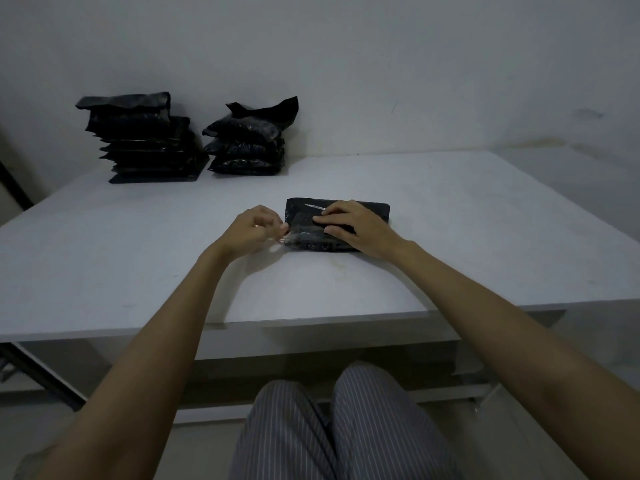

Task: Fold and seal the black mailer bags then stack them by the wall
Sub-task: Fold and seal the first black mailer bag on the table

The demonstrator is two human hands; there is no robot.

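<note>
A: Where is the mailer bag [337,225] held?
B: Mid-table; it is pressed flat under the right hand [353,226], fingers straight. A clear strip [284,237] is pinched by the left hand [254,230].
A: Advice?
B: The strip should be peeled steadily, the fold kept pinned.

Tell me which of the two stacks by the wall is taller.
The left stack is taller; it holds more bags than the right stack beside it.

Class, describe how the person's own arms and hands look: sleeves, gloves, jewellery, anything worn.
Both forearms are bare, with no sleeves in view. The left hand and right hand wear no gloves, and no rings, watch or bracelet show. Grey pinstriped trousers cover the legs.
</note>
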